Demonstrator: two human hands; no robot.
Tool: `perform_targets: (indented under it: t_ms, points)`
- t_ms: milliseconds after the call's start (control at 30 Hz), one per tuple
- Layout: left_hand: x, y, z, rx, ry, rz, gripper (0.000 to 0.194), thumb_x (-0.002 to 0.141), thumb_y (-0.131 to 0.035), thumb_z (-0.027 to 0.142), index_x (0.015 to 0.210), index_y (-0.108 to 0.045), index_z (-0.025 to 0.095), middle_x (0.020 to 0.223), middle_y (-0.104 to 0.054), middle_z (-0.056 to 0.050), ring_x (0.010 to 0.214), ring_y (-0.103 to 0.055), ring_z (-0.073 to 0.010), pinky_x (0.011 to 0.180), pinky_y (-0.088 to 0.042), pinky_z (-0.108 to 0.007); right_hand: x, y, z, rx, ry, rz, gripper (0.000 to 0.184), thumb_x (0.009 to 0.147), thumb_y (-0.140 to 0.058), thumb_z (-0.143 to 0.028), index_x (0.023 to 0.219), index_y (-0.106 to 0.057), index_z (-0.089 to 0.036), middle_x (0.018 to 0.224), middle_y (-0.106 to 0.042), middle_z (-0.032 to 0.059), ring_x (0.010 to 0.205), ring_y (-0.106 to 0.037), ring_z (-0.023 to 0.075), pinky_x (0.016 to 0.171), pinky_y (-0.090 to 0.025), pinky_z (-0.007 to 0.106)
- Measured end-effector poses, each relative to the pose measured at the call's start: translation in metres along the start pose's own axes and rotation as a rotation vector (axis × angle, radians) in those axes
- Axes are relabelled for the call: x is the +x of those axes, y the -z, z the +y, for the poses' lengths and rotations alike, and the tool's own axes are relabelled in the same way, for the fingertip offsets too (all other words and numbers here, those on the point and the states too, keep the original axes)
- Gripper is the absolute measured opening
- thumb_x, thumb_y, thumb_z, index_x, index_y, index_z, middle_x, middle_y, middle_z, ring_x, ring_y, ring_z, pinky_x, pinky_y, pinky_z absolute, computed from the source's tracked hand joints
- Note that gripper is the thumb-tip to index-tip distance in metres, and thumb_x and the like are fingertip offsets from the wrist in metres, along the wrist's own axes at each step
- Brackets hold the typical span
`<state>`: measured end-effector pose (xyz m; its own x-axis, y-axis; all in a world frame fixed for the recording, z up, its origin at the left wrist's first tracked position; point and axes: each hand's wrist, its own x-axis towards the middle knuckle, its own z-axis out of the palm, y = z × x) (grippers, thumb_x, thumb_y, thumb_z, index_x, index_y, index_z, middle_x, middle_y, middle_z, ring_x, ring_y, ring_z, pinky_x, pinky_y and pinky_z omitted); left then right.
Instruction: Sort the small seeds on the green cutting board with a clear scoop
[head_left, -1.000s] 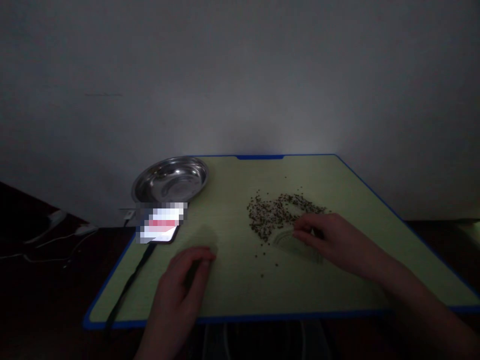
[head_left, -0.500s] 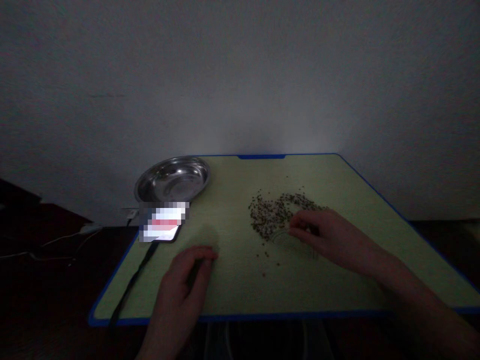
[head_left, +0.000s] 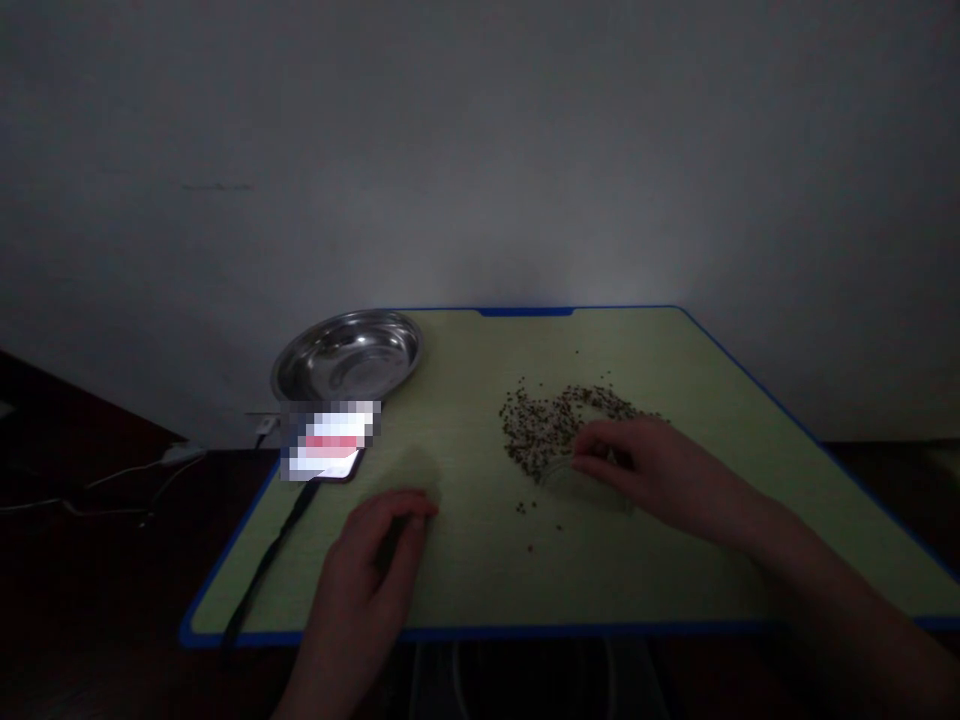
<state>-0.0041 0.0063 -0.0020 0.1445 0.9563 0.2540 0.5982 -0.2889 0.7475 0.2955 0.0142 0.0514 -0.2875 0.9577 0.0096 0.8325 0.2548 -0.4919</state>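
My right hand is closed, thumb and fingers pinched at the rim of a clear ribbed container, which is faint against the table. Just beyond its left rim lies a loose spread of small dark and pale grains or beans, too small to name exactly. My left hand rests on the table's near left part, its fingers curled and the fingertips against the thumb, with nothing visible between them. A few stray grains lie between the two hands.
A shiny steel bowl stands at the table's back left corner. In front of it, a phone with a lit, blurred screen lies on a dark strap. The pale green table has a blue edge, with a wall behind.
My right hand has shifted slightly left toward the grains, the clear container moving along with it. My left hand stays where it was. The view has turned a little.
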Motion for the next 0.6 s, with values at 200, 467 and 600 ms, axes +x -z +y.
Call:
perform_targets:
  t_ms: [200, 467, 600]
  points:
    - [0.0011, -0.0001, 0.0003, -0.01, -0.013, 0.001, 0.02, 0.089, -0.052, 0.035, 0.09, -0.069, 0.025, 0.1, -0.073, -0.006, 0.094, -0.068, -0.0249, 0.084, -0.053, -0.048, -0.0012, -0.0016, 0.004, 0.033, -0.014, -0.037, 0.016, 0.091, -0.055, -0.028, 0.082, -0.067, -0.022, 0.072, -0.068, -0.0003, 0.063, -0.058, 0.0144, 0.059, -0.037, 0.028]
    - [-0.0004, -0.0009, 0.0001, -0.014, -0.019, -0.001, 0.018, 0.089, -0.053, 0.035, 0.092, -0.068, 0.026, 0.101, -0.073, -0.006, 0.095, -0.068, -0.0241, 0.084, -0.053, -0.046, 0.004, 0.0004, 0.0038, 0.007, -0.012, -0.008, 0.018, 0.092, -0.054, -0.03, 0.083, -0.068, -0.022, 0.072, -0.067, -0.0002, 0.062, -0.057, 0.0146, 0.058, -0.037, 0.028]
    - [-0.0011, -0.0008, -0.0022, -0.009, -0.021, -0.005, 0.018, 0.09, -0.052, 0.035, 0.092, -0.068, 0.026, 0.101, -0.073, -0.006, 0.095, -0.068, -0.0248, 0.085, -0.053, -0.047, 0.0029, 0.0005, 0.0003, 0.019, -0.006, -0.024, 0.018, 0.092, -0.054, -0.03, 0.083, -0.067, -0.022, 0.071, -0.066, -0.0013, 0.063, -0.057, 0.014, 0.059, -0.037, 0.028]
